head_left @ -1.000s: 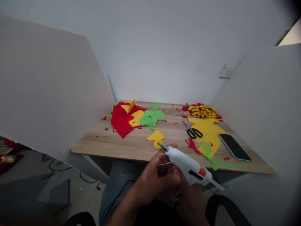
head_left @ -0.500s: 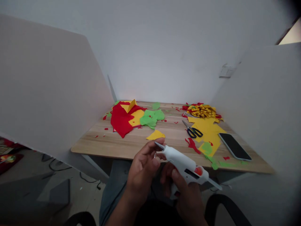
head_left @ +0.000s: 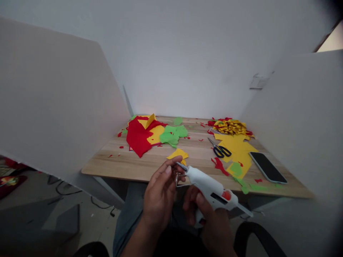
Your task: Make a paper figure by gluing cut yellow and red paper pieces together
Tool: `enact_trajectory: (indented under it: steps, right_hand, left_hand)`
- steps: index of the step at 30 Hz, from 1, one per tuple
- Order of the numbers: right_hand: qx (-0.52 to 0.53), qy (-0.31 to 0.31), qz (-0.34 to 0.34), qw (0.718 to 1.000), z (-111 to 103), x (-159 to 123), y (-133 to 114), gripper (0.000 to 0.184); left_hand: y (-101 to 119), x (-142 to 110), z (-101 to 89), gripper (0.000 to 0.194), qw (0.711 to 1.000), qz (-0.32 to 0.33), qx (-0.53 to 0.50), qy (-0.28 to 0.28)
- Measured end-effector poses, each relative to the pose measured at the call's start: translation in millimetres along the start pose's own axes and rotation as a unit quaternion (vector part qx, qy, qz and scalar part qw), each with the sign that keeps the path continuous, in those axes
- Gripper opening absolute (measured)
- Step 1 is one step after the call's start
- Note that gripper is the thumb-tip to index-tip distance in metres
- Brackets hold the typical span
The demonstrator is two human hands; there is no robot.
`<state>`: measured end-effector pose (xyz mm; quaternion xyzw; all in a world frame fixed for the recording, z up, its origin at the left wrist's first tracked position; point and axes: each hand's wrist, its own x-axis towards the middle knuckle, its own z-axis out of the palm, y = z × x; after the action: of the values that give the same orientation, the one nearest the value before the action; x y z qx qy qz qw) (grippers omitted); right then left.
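A white hot glue gun [head_left: 207, 185] is held tilted in front of the table's near edge, its metal nozzle pointing up to the left and a clear glue stick [head_left: 245, 207] poking out at its rear. My right hand [head_left: 211, 221] is wrapped round its handle. My left hand [head_left: 160, 192] is open, fingers stretched beside the nozzle and the wire stand [head_left: 180, 180]; the fingertips are at the nozzle tip, but whether they touch it I cannot tell. Behind them lie yellow paper pieces [head_left: 178, 153], partly hidden by my left fingers.
On the wooden table [head_left: 128, 167] are red paper [head_left: 138, 137], green paper [head_left: 173, 135], scissors [head_left: 221, 150], flat yellow sheets [head_left: 237, 148], a ruffled yellow paper piece [head_left: 230, 126], a phone [head_left: 268, 167] and scraps. White partitions [head_left: 59, 96] stand at both sides.
The glue gun has shifted slightly left and down. My left hand has moved from below the gun's front to beside its nozzle, its fingers straightening. My right hand keeps its hold.
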<state>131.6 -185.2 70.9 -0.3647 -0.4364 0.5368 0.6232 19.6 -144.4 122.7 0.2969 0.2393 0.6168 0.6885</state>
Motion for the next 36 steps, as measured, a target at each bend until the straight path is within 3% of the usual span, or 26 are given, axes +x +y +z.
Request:
enact_trajectory:
  steps: [6,10,11,12,13,14,17,20,24,27,30,36]
  right_hand:
    - [0.009,0.011,0.019,1.000,-0.5,1.6,1.2,0.036]
    - [-0.022,0.033,0.005,0.999,-14.9,16.9,1.9,0.038]
    - [-0.041,0.049,0.001,0.998,-20.9,23.3,2.5,0.038]
    - [-0.060,0.068,0.001,0.996,-27.5,30.3,3.7,0.038]
    - [-0.078,0.083,0.009,0.993,-34.4,37.5,5.6,0.038]
    - [-0.093,0.093,0.023,0.991,-41.5,44.6,8.1,0.038]
    - [-0.143,0.086,0.061,0.984,-61.3,63.1,19.6,0.041]
    - [-0.237,0.059,0.084,0.966,-77.1,77.5,33.1,0.048]
    - [-0.351,0.044,0.111,0.929,-91.4,91.9,43.8,0.046]
    - [-0.381,0.032,0.121,0.916,-95.8,98.5,41.0,0.042]
    - [-0.430,-0.005,0.118,0.895,-94.0,105.9,31.5,0.038]
    - [-0.553,-0.046,0.082,0.828,-85.3,130.4,18.1,0.029]
  left_hand:
    - [-5.9,9.2,-1.6,0.025,0.998,0.017,0.036,0.049]
    - [-10.9,35.7,-29.9,0.022,0.972,0.122,0.195,0.039]
    - [-12.5,45.6,-41.7,0.026,0.949,0.145,0.275,0.050]
    - [-14.5,56.2,-54.2,0.031,0.906,0.156,0.386,0.073]
    - [-17.0,66.7,-66.5,0.033,0.838,0.142,0.520,0.087]
    - [-20.2,76.9,-77.9,0.035,0.749,0.112,0.647,0.088]
    - [-33.7,101.6,-100.3,0.026,0.680,0.087,0.722,0.094]
    - [-50.2,116.2,-105.1,0.049,0.640,0.072,0.758,0.107]
    - [-63.1,123.2,-104.6,0.061,0.621,0.086,0.773,0.099]
    - [-64.2,122.4,-109.0,0.038,0.635,0.143,0.759,0.033]
    - [-64.8,120.4,-114.0,0.023,0.634,0.145,0.758,-0.037]
    - [-69.6,119.3,-115.8,0.047,0.618,0.128,0.774,-0.045]
